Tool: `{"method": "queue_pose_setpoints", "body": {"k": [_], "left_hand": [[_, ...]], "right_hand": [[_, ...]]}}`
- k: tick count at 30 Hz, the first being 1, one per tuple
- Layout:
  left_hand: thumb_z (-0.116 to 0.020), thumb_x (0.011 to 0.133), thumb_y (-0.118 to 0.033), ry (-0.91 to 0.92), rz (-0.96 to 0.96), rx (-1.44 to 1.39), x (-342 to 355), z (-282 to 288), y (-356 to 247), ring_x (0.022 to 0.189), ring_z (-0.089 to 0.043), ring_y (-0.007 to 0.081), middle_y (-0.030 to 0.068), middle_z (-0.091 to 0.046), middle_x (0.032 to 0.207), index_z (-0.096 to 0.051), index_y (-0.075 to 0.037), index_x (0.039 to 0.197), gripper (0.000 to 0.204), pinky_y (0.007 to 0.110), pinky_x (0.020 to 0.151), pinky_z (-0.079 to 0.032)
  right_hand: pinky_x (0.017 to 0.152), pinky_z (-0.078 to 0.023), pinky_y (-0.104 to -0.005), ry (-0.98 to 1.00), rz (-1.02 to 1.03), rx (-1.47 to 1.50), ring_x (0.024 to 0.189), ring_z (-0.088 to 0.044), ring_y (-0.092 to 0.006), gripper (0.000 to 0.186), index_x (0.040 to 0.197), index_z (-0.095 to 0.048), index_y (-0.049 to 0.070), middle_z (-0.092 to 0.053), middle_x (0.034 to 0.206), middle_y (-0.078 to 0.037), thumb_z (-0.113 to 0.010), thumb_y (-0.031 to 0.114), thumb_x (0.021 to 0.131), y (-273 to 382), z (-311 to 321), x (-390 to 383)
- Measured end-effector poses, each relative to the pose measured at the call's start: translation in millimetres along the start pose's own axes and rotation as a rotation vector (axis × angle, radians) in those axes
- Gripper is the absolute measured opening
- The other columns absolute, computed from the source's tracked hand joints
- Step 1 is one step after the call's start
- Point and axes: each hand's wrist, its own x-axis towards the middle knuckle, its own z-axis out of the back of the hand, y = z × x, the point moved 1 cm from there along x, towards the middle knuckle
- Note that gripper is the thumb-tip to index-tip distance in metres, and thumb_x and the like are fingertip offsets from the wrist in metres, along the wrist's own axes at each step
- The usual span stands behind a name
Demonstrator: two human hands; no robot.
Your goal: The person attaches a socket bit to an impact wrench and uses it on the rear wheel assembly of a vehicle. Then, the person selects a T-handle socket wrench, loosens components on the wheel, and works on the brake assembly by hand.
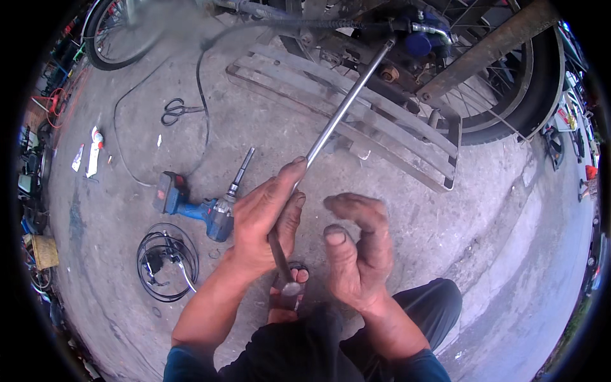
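the left hand (pixel 259 210) grasps a long steel rod (pixel 344 105) by its lower part, likely for leverage, slanting up over a slatted metal rack (pixel 286 97); tip contact unclear. the right hand (pixel 363 258) holds nothing, fingers loosely curled.

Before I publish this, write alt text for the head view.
A person's left hand grips a long metal rod slanting toward machinery beside a spoked wheel, the right hand open and apart from it. On the grey floor lie a blue power tool, scissors and a coiled black cable.
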Motion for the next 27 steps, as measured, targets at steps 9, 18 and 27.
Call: {"method": "queue_pose_setpoints", "body": {"k": [9,18,27], "left_hand": [[-0.06,0.072,0.002,0.105,-0.178,0.262,26,34,-35,0.048,-0.049,0.0208,0.012,-0.054,0.067,-0.053,0.002,0.12,0.049,0.032,0.047,-0.041],[-0.058,0.083,-0.007,0.036,-0.115,-0.054,27,27,-38,0.081,-0.064,0.0219,0.0174,-0.061,0.109,-0.054,0.004,0.116,0.036,0.028,0.071,-0.049],[-0.054,0.086,-0.014,0.007,-0.017,-0.249,13,-1,-30,0.071,-0.058,0.0164,0.0129,-0.059,0.098,-0.052,0.001,0.119,0.037,0.027,0.063,-0.046]], "right_hand": [[0.071,-0.048,-0.0396,-0.051,0.305,0.208,0.084,-0.059,-0.0324,0.03,0.097,-0.055,0.001,-0.058,0.094,-0.016,-0.063,0.024,0.079,12,25,30],[0.061,-0.046,-0.037,-0.102,0.099,0.418,0.069,-0.056,-0.0256,0.026,0.087,-0.056,0.001,-0.055,0.071,-0.008,-0.071,0.015,0.07,93,-31,63],[0.069,-0.043,-0.0458,0.71,-0.122,0.122,0.075,-0.055,-0.0337,0.025,0.092,-0.05,-0.001,-0.058,0.081,-0.016,-0.049,0.023,0.086,59,-79,107]]}}
